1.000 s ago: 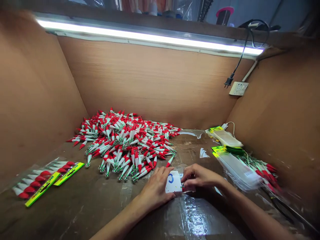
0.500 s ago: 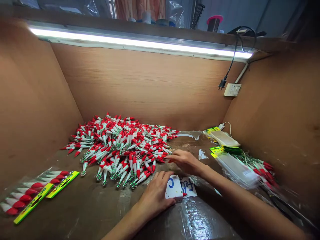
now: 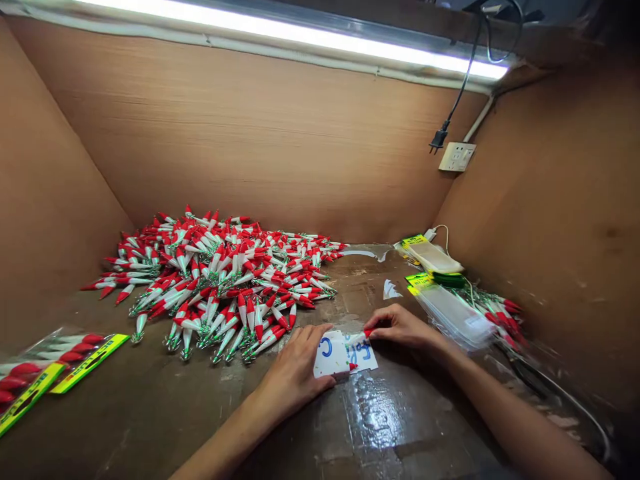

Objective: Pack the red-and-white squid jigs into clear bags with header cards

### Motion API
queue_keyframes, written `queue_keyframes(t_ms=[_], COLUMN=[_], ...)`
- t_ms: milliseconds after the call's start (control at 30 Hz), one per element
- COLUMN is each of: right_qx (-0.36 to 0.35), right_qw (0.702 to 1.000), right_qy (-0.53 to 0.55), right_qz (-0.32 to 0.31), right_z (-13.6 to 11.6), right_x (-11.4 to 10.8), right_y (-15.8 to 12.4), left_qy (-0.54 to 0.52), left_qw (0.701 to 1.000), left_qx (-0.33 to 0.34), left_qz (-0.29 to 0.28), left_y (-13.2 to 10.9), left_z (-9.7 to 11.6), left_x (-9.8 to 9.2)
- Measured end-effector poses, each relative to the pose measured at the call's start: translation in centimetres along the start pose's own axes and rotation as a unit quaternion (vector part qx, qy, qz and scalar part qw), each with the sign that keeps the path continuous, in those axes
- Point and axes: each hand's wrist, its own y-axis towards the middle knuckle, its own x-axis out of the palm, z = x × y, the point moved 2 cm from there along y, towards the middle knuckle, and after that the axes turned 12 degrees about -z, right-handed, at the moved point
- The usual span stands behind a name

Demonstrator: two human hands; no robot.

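Note:
My left hand (image 3: 303, 360) is closed around the side of a small white printed card piece (image 3: 327, 353) with blue lettering, held on the tabletop. A second white card (image 3: 367, 360) with blue lettering lies flat at its right edge. The red tip of one lure (image 3: 353, 367) pokes out there. My right hand (image 3: 400, 327) pinches another red-and-white fishing lure (image 3: 369, 333) by its red end, over the cards; most of that lure is hard to make out. Left of my hands spreads a big heap of red-and-white lures (image 3: 240, 280) with green-looking hook crowns.
Filled lure packs (image 3: 90, 363) with yellow headers lie at the left. Clear bags (image 3: 457, 320) with yellow headers and more lures (image 3: 503, 313) are by the right wall. A black plug (image 3: 438, 139) hangs before a wall socket (image 3: 457, 157). Scraps (image 3: 391, 290) lie behind my right hand.
My right hand has come back from the heap's right edge to the cards, now with a lure in its fingers. My left hand keeps its hold. The view has tilted down and shifted right.

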Motion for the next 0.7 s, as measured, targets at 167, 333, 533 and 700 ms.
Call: queue_keyframes(t_ms=[167,333,533,700], right_qx=[-0.067,-0.088,-0.111,-0.053], right_qw=[0.977,0.966,0.972,0.967], right_qy=[-0.203,-0.243,-0.181,-0.246], right_qz=[0.014,-0.021,-0.099,0.042], right_z=[-2.4,-4.1,-4.7,-5.3], right_x=[3.6,6.0,3.9,1.2], right_y=[0.9,1.4,1.2,6.0], left_qy=[0.012,0.009,0.021,0.067], left_qw=[1.0,1.0,1.0,0.997], left_qx=[-0.003,-0.005,-0.013,-0.038], left_qz=[0.006,-0.001,-0.006,-0.01], left_y=[0.1,0.0,-0.3,-0.6], left_z=[-0.2,0.0,0.4,0.4], left_x=[0.3,0.0,-0.1,0.2])
